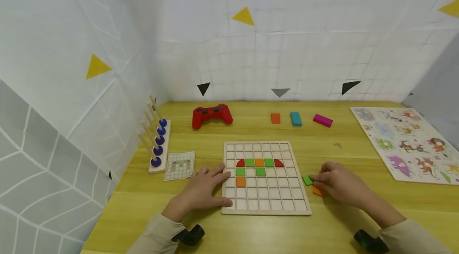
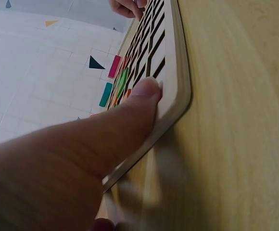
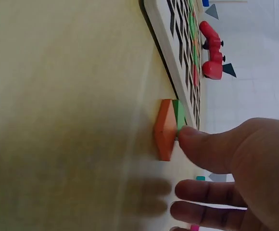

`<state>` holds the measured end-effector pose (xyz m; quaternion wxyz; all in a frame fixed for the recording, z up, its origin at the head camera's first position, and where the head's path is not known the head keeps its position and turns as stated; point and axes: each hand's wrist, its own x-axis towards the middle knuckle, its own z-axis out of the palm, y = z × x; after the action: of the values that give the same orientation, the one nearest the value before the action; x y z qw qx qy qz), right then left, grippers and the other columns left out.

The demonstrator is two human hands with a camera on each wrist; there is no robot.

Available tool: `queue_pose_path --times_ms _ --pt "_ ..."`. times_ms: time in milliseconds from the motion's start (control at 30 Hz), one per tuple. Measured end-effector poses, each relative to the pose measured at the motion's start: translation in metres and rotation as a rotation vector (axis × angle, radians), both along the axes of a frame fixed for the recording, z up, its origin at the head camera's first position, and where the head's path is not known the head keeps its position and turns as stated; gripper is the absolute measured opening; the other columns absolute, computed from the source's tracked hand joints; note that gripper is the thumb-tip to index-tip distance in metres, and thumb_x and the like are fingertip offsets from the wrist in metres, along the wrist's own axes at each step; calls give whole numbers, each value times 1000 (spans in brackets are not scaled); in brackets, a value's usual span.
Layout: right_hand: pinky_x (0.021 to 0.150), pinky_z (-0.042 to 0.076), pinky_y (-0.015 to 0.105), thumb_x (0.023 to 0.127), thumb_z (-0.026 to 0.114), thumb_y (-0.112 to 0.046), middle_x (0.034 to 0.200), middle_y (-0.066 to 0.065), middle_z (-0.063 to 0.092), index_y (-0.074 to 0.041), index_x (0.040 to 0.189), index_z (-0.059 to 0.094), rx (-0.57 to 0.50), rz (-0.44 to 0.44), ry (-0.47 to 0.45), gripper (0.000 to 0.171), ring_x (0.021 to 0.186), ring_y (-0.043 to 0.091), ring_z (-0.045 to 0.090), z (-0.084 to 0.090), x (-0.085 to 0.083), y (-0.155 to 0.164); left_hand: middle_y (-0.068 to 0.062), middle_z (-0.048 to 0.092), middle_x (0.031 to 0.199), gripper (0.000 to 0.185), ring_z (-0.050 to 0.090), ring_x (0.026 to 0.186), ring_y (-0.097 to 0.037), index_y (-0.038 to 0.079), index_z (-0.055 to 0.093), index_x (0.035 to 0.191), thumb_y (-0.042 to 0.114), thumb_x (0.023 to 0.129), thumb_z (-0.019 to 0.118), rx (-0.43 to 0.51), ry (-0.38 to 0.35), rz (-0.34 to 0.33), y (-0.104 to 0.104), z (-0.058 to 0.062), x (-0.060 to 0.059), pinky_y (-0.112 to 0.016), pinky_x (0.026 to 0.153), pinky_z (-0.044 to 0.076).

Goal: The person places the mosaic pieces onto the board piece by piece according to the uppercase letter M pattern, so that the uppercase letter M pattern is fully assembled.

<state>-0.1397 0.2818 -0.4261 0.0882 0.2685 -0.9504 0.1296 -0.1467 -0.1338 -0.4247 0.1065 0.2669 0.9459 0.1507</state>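
Observation:
A wooden grid board [image 1: 265, 212] lies before me, with red quarter-round, green and orange square tiles set in its upper cells. My left hand [image 1: 202, 190] rests on the board's left edge, fingers spread. Its thumb [image 2: 144, 91] presses near the board's corner in the left wrist view. Right of the board, my right hand [image 1: 338, 184] pinches the near corner of a green square tile [image 1: 307, 180] between thumb and index finger. An orange square tile [image 1: 317, 191] lies right beside it, partly under the hand. In the right wrist view the thumb hides the index finger.
Left of the board lie a pattern card [image 1: 180, 166] and a peg stand [image 1: 163, 146] with blue rings. Along the back are a red game controller [image 1: 212, 115], an orange tile [image 1: 275, 118], a blue block [image 1: 295, 119] and a magenta block [image 1: 322, 121]. An animal puzzle [image 1: 408, 142] lies right.

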Motion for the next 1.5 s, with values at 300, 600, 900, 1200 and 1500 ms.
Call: queue_pose_path --times_ms 300,600,900,1200,1500 --pt "55 34 26 82 78 -13 79 0 54 -12 93 80 157 -192 -8 11 68 14 43 12 -3 3 0 32 162 79 44 122 -28 27 46 148 66 82 65 16 11 -14 7 -2 -3 -43 86 34" --pt "58 45 27 76 84 -21 85 0 63 -16 93 81 102 -161 -156 18 72 10 52 15 -27 1 1 34 161 80 44 123 -28 28 47 147 68 80 66 -6 22 28 -6 -4 1 -43 85 35" --pt "64 43 29 77 83 -22 89 1 61 -15 95 78 -17 -194 -263 21 76 13 50 11 -30 13 0 33 162 81 44 121 -26 28 46 148 70 82 63 17 11 2 -4 -2 -1 -43 86 34" --pt "69 45 31 76 84 -22 90 3 62 -14 93 76 -39 -150 -206 21 80 15 51 1 -26 19 -1 33 161 81 43 125 -29 26 47 148 69 81 65 12 0 2 -1 -3 4 -47 90 36" --pt "72 47 40 77 83 -24 96 9 63 -13 100 77 -10 -154 -149 26 84 22 54 3 -23 18 -1 33 161 80 44 126 -29 28 46 148 69 81 64 5 15 1 -1 -4 0 -46 90 36"
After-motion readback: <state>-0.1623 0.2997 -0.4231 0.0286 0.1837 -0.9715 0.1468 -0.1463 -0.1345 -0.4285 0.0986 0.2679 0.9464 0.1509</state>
